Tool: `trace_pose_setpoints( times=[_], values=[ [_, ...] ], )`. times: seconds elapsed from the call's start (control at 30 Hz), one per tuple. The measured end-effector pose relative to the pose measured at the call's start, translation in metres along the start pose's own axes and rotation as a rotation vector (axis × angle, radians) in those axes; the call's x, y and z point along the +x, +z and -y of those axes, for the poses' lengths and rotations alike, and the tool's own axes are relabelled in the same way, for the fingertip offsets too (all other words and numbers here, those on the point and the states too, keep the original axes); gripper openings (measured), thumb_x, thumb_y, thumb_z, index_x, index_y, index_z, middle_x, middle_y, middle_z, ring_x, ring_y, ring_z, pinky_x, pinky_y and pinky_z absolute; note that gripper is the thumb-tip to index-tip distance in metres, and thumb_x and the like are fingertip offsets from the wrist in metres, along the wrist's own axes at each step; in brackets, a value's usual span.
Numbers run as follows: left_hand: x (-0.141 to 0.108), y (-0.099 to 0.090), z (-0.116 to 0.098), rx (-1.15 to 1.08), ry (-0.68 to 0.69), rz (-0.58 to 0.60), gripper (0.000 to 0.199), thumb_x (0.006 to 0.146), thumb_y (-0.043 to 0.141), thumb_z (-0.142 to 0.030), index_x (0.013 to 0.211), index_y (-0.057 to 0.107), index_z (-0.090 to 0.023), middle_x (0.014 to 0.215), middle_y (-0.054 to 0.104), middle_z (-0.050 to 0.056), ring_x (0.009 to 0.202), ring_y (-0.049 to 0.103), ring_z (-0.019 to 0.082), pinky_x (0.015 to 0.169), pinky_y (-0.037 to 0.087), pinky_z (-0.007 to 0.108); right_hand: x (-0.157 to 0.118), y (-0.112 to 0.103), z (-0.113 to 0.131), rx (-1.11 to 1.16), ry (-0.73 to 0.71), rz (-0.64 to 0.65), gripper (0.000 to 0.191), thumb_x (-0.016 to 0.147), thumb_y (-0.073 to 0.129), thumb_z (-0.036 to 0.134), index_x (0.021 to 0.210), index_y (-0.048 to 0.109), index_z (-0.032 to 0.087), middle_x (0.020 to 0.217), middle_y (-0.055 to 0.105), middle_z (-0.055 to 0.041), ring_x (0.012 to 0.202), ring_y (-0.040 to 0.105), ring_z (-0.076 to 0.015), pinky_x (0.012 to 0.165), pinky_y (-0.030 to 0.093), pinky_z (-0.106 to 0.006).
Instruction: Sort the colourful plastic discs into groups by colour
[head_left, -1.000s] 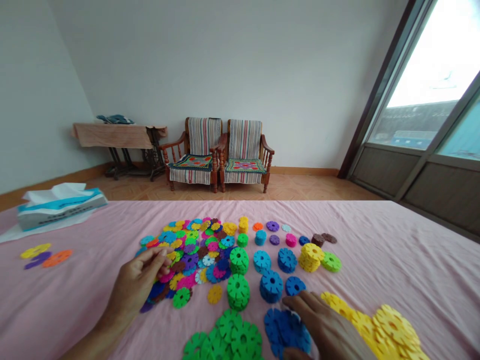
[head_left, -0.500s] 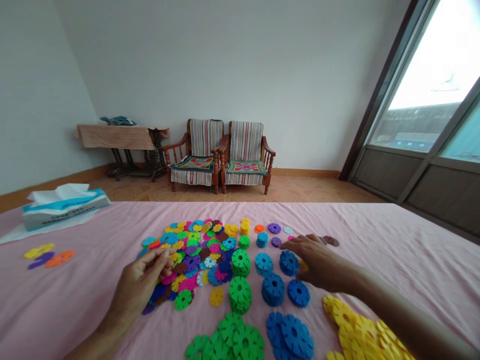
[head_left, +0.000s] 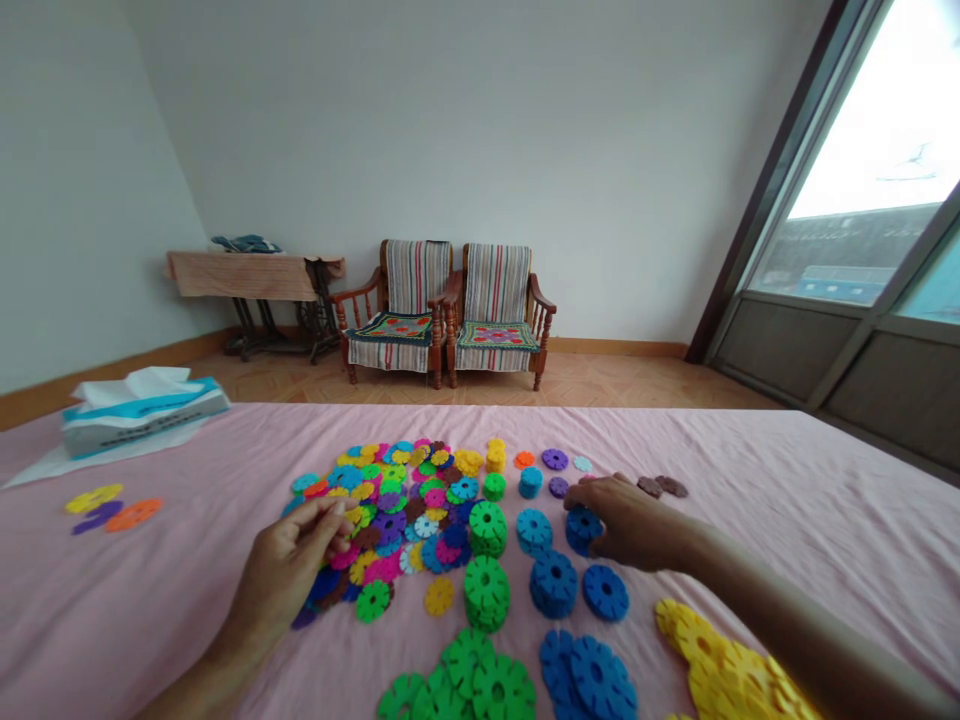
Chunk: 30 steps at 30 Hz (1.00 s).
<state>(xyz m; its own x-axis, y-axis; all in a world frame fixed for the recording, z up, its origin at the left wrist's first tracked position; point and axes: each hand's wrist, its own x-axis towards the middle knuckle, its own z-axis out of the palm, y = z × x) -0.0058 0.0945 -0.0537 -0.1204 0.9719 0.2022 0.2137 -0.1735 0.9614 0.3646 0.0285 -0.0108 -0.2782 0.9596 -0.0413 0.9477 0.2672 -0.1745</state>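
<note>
My left hand is closed in a pinch at the near left edge of a mixed pile of slotted plastic discs. Whatever lies between its fingertips is too small to make out. My right hand is closed around a short stack of dark blue discs, fingers at the far side and thumb at the near side. Left of that stack stand lighter blue discs, and nearer to me a taller blue stack and a few flat blue discs. Green stacks line up beside the pile.
Large green discs, blue discs and a yellow heap lie along the near side. A tissue box and several loose discs are at the left on the pink cloth. Brown discs lie beyond my right hand.
My right hand has lowered and drawn in around the dark blue stack, its fingers closer together. My left hand keeps its pinch beside the pile. The view has shifted slightly.
</note>
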Motion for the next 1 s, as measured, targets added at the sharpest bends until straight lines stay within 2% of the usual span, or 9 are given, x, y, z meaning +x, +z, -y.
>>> trace_pose_setpoints(
  times=[0.4,0.57,0.63,0.8,0.9,1.0],
  values=[
    [0.002,-0.001,0.004,0.003,-0.018,0.018,0.042,0.065,0.070,-0.054,0.079,0.068,-0.015,0.058,0.063,-0.001,0.050,0.056,0.013,0.048,0.049,0.023,0.001,0.010,0.003,-0.020,0.010,-0.012,0.044,0.064,0.064,0.015,0.108,0.061,0.018,0.112,0.065,-0.0115,0.106,0.058,-0.0279,0.091,0.041,-0.042],
    [0.002,-0.001,0.005,0.004,-0.025,0.011,0.044,0.064,0.070,-0.054,0.082,0.068,-0.015,0.060,0.063,-0.001,0.052,0.057,0.013,0.048,0.048,0.023,-0.008,-0.002,0.010,-0.017,0.020,-0.055,0.055,0.065,0.063,0.013,0.119,0.057,0.019,0.120,0.062,-0.0120,0.112,0.055,-0.0278,0.096,0.039,-0.042],
    [0.001,-0.001,0.004,0.011,-0.021,0.020,0.042,0.065,0.069,-0.054,0.081,0.067,-0.015,0.060,0.063,-0.001,0.052,0.057,0.013,0.049,0.048,0.023,-0.015,-0.011,0.014,-0.013,0.040,-0.102,0.050,0.071,0.059,0.014,0.121,0.056,0.018,0.123,0.060,-0.0131,0.112,0.055,-0.0280,0.095,0.039,-0.044],
    [0.001,-0.001,0.005,0.001,-0.018,0.027,0.041,0.064,0.070,-0.054,0.077,0.066,-0.015,0.058,0.063,-0.002,0.051,0.056,0.013,0.048,0.048,0.022,-0.033,-0.020,0.018,0.016,0.085,-0.223,0.025,0.087,0.047,0.020,0.107,0.061,0.017,0.107,0.065,-0.0119,0.095,0.062,-0.0259,0.084,0.045,-0.044],
    [0.002,-0.001,0.007,-0.007,-0.027,0.021,0.041,0.063,0.070,-0.054,0.078,0.066,-0.015,0.059,0.063,-0.002,0.051,0.056,0.013,0.049,0.048,0.022,-0.041,-0.011,0.018,0.035,0.091,-0.284,0.022,0.089,0.044,0.023,0.104,0.061,0.017,0.096,0.067,-0.0100,0.088,0.063,-0.0238,0.080,0.046,-0.042],
    [0.002,-0.002,0.008,-0.001,-0.022,0.010,0.041,0.066,0.069,-0.052,0.081,0.067,-0.014,0.061,0.064,-0.001,0.052,0.057,0.013,0.050,0.048,0.022,-0.050,0.003,0.025,0.073,0.066,-0.385,0.019,0.090,0.044,0.025,0.097,0.061,0.019,0.085,0.067,-0.0064,0.078,0.064,-0.0214,0.069,0.049,-0.036]
  ],
)
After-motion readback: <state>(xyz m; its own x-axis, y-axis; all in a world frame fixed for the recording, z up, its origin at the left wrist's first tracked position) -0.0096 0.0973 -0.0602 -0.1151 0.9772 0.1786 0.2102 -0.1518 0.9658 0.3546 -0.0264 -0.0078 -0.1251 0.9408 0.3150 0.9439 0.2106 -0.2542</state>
